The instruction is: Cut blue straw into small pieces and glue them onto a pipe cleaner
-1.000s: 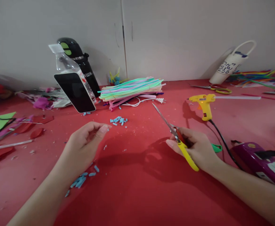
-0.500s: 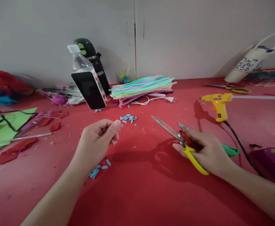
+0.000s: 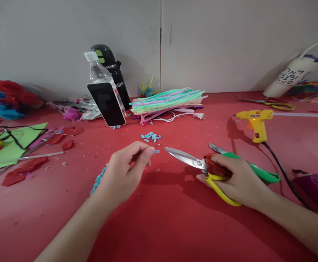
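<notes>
Between thumb and forefinger, my left hand [image 3: 128, 171] pinches a small light-blue piece [image 3: 156, 151] whose end sticks out past the fingertips. My right hand [image 3: 237, 178] is wrapped around the handles of a pair of scissors [image 3: 186, 158], one red and one yellow. The blades look nearly together and their tips point at the blue piece, a short gap away. Beyond my left hand lies a small pile of blue pieces [image 3: 151, 137]. A second pile of blue pieces [image 3: 99, 180] is partly hidden behind my left wrist.
A green-handled cutter [image 3: 265, 174] lies beside my right hand. Further right rests a yellow glue gun [image 3: 257, 123] with its cord. At the back stand a phone [image 3: 108, 105] against a plastic bottle, a black flask [image 3: 122, 85] and a pipe-cleaner bundle [image 3: 169, 100]. Red scraps [image 3: 25, 171] lie left.
My left hand has moved right with the blue piece. The scissors have swung flatter, their tips now left and lower, close to the piece. The view has shifted slightly.
</notes>
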Tool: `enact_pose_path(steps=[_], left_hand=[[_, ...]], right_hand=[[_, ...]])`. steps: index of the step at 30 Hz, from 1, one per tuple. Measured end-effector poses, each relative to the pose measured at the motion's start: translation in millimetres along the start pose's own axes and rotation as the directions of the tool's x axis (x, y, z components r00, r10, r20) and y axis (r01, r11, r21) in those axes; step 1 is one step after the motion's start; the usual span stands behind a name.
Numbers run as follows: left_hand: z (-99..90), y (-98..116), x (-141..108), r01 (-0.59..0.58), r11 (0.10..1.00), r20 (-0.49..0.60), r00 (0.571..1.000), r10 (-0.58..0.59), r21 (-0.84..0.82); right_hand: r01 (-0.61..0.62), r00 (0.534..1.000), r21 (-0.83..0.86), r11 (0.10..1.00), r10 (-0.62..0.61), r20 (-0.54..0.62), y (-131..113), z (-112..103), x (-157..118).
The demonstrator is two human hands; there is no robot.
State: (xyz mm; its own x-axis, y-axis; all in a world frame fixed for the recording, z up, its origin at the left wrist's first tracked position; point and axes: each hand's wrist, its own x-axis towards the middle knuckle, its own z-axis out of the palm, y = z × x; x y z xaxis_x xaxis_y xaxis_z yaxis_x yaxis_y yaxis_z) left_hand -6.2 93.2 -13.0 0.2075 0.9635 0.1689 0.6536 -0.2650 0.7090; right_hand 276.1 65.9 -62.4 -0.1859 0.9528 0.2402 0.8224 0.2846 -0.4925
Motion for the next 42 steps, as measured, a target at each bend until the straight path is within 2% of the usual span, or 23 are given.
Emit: enact_pose_path(steps=[25, 34, 42], left_hand=[[4.0, 4.0, 0.3, -0.054, 0.999, 0.034, 0.998, 0.054, 0.000], [5.2, 2.8, -1.9, -0.057, 0.998, 0.038, 0.998, 0.057, -0.001], [5.9, 1.4, -0.8, -0.065, 0.998, 0.034, 0.997, 0.065, -0.007]], right_hand=[[-0.029, 0.997, 0.016, 0.999, 0.028, 0.070, 3.4, 2.0, -0.4], [-0.027, 0.997, -0.029, 0.999, 0.029, 0.072, 6.2, 2.6, -0.6], [-0.010, 0.999, 0.000, 1.000, 0.010, 0.037, 5.4, 1.7, -0.1]])
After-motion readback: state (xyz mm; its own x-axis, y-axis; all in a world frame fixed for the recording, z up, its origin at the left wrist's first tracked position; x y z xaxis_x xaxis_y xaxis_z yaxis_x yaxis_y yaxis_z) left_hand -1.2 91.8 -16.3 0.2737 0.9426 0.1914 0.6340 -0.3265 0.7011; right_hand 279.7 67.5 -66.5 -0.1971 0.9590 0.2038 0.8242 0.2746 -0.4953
